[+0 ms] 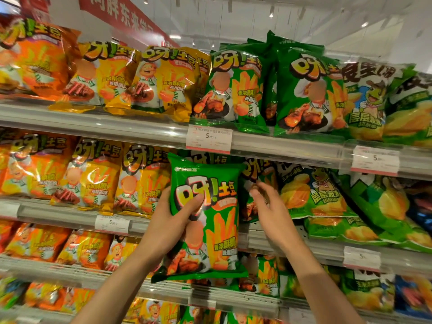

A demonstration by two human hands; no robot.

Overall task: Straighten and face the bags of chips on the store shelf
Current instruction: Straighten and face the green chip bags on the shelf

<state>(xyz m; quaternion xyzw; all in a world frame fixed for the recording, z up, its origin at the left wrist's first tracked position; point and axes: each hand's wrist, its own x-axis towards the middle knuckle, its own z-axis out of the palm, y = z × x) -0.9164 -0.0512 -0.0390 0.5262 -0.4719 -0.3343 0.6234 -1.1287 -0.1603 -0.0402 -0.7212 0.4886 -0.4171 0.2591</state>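
a green chip bag (205, 216) is gripped upright by the left hand (174, 220) in front of the shelf (292, 239); the right hand (268, 206), fingers loosely curled, is held just beside it, near other green bags (320, 197).

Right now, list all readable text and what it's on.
"呀!土豆": green chip bag held in the left hand, also the shelved orange, yellow and green bags.
"5.90": white price tag on the upper shelf rail.
"层层波浪": green frog-mascot bag.
Red banner and smaller print: too blurred.
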